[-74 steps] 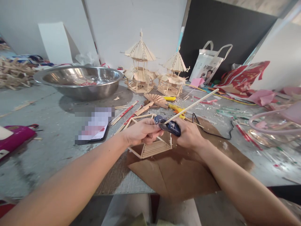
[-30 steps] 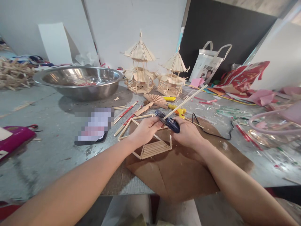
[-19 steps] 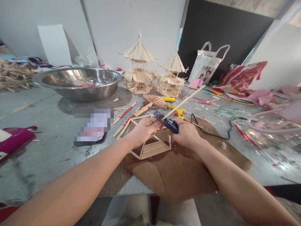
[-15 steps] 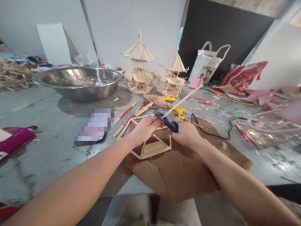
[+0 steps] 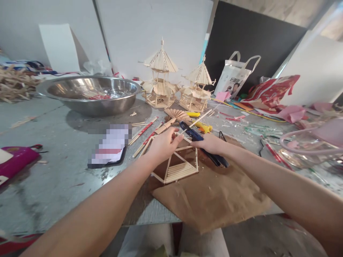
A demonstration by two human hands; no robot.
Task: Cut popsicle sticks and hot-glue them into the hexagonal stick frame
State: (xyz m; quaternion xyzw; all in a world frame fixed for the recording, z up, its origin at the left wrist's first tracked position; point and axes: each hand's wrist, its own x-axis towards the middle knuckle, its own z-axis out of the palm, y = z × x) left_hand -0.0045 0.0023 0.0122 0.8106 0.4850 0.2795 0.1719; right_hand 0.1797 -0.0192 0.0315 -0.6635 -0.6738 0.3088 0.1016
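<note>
Left hand: pinching the near end of our wooden stick | right hand: wrapped round dark blue pliers | stick: slanting across the pliers, near the stick frame | care: we should brace it squarely (whether the jaws bite, we cannot tell)

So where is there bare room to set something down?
Mostly bare tabletop between the magenta tool and the phone; also the brown paper in front of the stick frame. Crowded: around the left hand, right hand and red bag.
</note>
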